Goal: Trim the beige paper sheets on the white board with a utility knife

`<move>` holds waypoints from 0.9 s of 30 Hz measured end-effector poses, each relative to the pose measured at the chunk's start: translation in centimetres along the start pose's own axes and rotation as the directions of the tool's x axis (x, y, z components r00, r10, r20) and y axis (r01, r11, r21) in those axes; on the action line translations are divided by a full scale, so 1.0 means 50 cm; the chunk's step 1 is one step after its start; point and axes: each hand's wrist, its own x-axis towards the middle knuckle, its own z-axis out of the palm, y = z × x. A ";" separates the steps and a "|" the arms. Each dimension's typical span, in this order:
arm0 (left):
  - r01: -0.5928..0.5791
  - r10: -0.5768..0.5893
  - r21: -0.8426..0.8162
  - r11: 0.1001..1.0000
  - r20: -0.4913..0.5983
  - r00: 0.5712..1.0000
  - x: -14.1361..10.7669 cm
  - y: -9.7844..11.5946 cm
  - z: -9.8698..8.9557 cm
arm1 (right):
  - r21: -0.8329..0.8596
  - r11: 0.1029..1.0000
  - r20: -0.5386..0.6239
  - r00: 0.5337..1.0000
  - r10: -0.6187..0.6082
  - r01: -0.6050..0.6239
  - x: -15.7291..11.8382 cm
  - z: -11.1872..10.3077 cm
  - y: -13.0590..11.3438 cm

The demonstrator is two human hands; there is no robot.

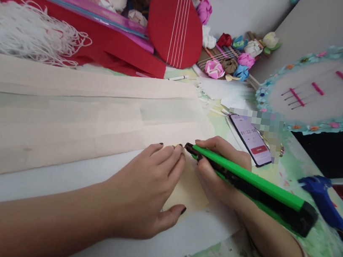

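Observation:
My right hand (220,165) grips a green and black utility knife (256,179), its tip just right of my left fingertips. My left hand (153,185) lies flat with fingers stretched out, pressing on a small cream piece of paper (193,189). Beneath that piece spreads a large white sheet (64,186). Long pale beige strips (45,140) run leftward from beside my left fingers. How far the blade sticks out is too small to tell.
Behind the strips lie white strings (28,32) and a red instrument-shaped cutout (176,27) with paper flowers. A phone (249,139) lies beyond my right hand, and a blue glue gun (324,199) rests at the right. A flower-rimmed oval piece (323,90) leans behind.

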 end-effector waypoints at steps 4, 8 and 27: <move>-0.003 0.003 0.001 1.000 0.002 1.000 -0.001 0.000 0.000 | 0.026 1.000 0.010 1.000 0.005 -0.005 0.000 0.001 -0.001; -0.004 0.004 -0.005 1.000 -0.001 1.000 -0.002 0.000 0.001 | 0.010 1.000 0.032 0.999 -0.015 0.015 -0.001 -0.001 0.000; -0.002 0.002 -0.017 1.000 0.003 1.000 -0.001 0.000 0.000 | -0.003 1.000 0.002 1.000 0.001 -0.001 -0.001 0.000 0.004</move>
